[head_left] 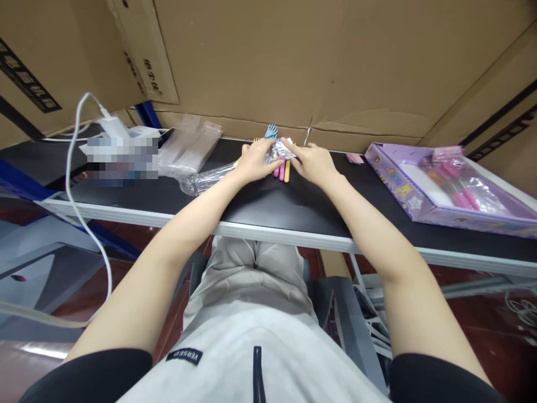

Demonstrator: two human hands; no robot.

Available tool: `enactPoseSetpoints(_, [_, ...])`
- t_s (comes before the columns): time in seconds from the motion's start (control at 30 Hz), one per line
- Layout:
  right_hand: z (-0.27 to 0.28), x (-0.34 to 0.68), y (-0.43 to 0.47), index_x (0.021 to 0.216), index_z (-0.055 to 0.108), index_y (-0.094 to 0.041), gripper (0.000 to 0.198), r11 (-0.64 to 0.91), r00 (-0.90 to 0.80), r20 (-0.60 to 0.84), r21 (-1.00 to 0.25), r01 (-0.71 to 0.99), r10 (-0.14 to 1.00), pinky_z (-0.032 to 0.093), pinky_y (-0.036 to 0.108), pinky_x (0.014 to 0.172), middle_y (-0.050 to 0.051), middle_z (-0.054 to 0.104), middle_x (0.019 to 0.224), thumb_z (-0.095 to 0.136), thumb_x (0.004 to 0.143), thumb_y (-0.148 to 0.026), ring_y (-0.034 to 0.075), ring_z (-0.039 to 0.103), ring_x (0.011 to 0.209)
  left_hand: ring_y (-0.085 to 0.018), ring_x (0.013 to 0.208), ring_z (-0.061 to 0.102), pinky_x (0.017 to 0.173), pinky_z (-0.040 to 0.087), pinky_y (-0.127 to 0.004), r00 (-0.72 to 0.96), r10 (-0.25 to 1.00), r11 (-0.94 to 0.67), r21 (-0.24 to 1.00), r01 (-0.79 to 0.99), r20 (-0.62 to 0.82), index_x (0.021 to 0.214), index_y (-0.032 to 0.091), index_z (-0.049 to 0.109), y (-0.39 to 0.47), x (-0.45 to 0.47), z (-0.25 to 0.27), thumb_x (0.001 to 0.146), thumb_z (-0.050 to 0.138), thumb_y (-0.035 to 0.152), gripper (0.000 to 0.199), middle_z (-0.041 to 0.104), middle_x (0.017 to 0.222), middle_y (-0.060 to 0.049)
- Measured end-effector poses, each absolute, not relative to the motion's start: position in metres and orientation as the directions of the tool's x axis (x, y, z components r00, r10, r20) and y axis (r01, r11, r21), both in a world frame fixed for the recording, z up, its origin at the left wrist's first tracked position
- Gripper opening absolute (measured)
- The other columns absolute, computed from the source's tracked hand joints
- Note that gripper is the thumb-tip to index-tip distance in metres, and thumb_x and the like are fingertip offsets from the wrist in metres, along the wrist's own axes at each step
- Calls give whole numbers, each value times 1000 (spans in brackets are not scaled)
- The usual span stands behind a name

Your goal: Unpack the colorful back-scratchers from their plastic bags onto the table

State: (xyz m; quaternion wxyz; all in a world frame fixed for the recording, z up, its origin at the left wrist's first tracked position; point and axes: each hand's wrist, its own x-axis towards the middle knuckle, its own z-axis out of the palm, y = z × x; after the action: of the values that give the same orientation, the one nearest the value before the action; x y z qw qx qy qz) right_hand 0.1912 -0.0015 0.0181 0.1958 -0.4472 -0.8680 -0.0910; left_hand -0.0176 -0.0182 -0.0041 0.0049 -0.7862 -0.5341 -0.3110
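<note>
At the back middle of the table, my left hand [254, 160] is closed on a crinkled clear plastic bag [277, 151], thumb pointing right. My right hand [315, 163] pinches the same bag from the other side. Just below the bag, pink sticks [281, 172] and a yellow stick [287, 172] poke out toward me; their upper parts are hidden by plastic and fingers. A light-blue piece with comb-like prongs [271, 132] shows above my left fingers. Some yellow prongs [257, 140] peek out beside it.
Clear plastic sleeves [191, 146] and a crumpled one [205, 179] lie left. A purple box tray [413, 196] holding bagged pink items [457, 179] stands right, near a small pink packet [354, 158]. A white cable [69, 168] hangs over the table edge. Cardboard [335, 67] walls the back.
</note>
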Motion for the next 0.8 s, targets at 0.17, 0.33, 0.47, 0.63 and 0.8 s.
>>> enactPoseSetpoints(0.17, [22,204,-4,144,73,-25,47,497,-362,508,-156,854,781,47,46,110,10,80,112,52,102,-24,31,70,114,-42,148,52,115,41,-56,255,857,-420,319,850,448,161,21,47,-26,-15,0,90,69,43,77,57,158,-21])
enactPoseSetpoints(0.33, [30,231,5,152,67,-19,52,339,-166,585,-200,919,794,48,50,110,15,78,114,46,105,-27,35,69,121,-40,145,54,117,43,-57,304,852,-463,342,818,426,164,25,43,-20,-22,-4,89,69,37,81,56,159,-18])
enactPoseSetpoints(0.47, [29,244,11,159,61,-20,56,272,-95,585,-224,936,806,49,52,110,18,77,124,43,107,-32,37,69,125,-37,135,61,117,46,-54,342,803,-538,346,769,489,161,28,47,-16,-23,-2,92,68,40,73,63,145,-15])
enactPoseSetpoints(0.63, [27,247,16,169,46,-22,64,297,-85,606,-259,919,791,50,55,113,16,70,144,43,106,-34,36,67,131,-42,137,54,118,41,-59,262,796,-486,318,814,546,159,29,49,-9,-32,26,94,68,57,73,58,140,-18])
enactPoseSetpoints(0.8, [18,250,24,166,51,-20,66,330,-128,590,-247,911,797,50,59,114,17,67,148,47,102,-32,39,65,135,-46,148,29,122,25,-68,-29,846,-228,409,884,532,165,33,37,-5,-78,70,86,48,84,95,46,158,-11])
